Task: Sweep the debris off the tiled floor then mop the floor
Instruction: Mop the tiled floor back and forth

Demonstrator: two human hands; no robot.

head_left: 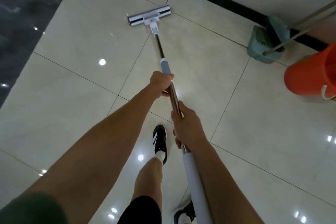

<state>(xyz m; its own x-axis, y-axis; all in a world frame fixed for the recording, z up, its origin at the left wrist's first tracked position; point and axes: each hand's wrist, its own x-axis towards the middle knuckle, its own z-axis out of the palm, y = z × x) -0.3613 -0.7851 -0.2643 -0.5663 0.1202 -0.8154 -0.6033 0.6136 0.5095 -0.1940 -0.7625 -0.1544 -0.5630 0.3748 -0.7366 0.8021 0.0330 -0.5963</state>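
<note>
- L hand (161, 83) & R hand (187, 127) both gripped mop (164, 56) pole; mop head flat on glossy cream tiled floor (72, 96)
- Orange bucket (311, 74), green dustpan (265, 43) stood by wall w/ black skirting (236, 5)

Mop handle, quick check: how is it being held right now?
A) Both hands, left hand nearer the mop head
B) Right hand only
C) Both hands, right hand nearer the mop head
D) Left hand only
A: the left hand grips the mop handle just below its grey sleeve, toward the mop head, while the right hand grips the handle closer to the body.
</note>
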